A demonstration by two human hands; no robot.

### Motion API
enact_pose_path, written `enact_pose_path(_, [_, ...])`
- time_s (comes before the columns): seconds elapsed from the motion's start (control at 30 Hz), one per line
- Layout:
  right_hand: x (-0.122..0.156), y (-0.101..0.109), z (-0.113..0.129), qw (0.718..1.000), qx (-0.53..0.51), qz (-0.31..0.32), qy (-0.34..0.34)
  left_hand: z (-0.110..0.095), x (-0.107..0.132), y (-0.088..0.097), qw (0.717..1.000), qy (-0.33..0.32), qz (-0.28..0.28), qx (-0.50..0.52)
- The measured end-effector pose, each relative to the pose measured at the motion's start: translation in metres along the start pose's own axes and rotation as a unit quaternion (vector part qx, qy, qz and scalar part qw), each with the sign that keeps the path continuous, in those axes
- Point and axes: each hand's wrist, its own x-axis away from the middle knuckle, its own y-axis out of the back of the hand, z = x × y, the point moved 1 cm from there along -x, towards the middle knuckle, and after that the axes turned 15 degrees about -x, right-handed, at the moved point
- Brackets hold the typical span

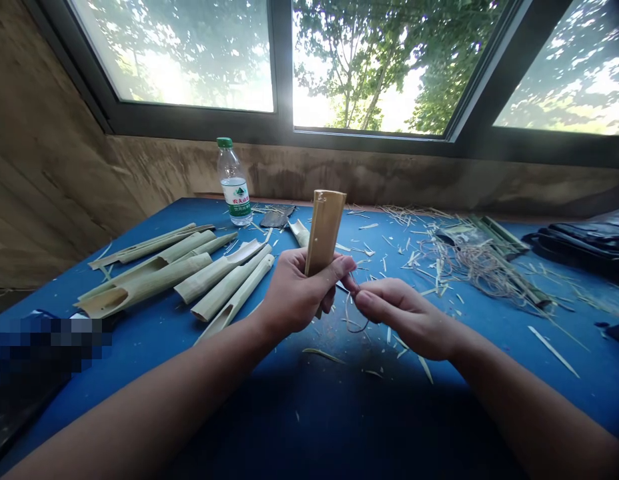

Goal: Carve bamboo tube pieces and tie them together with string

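My left hand [302, 290] is wrapped round the lower end of a split bamboo piece [325, 230], holding it upright above the blue table [309, 413]. Just to its right, my right hand [402, 313] pinches a thin curling bamboo sliver [350, 319] that hangs from the piece's base. Both hands are close together over the middle of the table.
Several split bamboo halves [189, 273] lie in a row at the left. A green-capped water bottle [234, 183] stands at the back. Thin shavings and strips [469, 260] litter the right side, beside a dark bag [584, 243]. A dark tool [277, 217] lies behind the bamboo.
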Motion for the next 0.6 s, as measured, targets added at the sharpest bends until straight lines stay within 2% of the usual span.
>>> enact_pose_path(0.1, [-0.0017,0.0013,-0.0019,0.989,0.139,-0.038,0.027,-0.0001,-0.0015,0.0016,1.000,-0.006,-0.020,0.008])
enact_pose_path(0.2, [-0.0018,0.0017,-0.0031,0.980,0.190,-0.046,0.033,0.0003,-0.0030,0.0027,0.999,-0.014,-0.029,0.007])
enact_pose_path(0.37, [-0.0003,0.0001,-0.0009,0.976,0.205,-0.052,0.047,-0.0013,-0.0024,0.0037,0.998,-0.032,-0.050,-0.022])
enact_pose_path(0.6, [-0.0010,-0.0023,-0.0016,0.989,0.102,-0.091,0.063,-0.0006,-0.0026,0.0053,0.998,-0.026,-0.053,0.025])
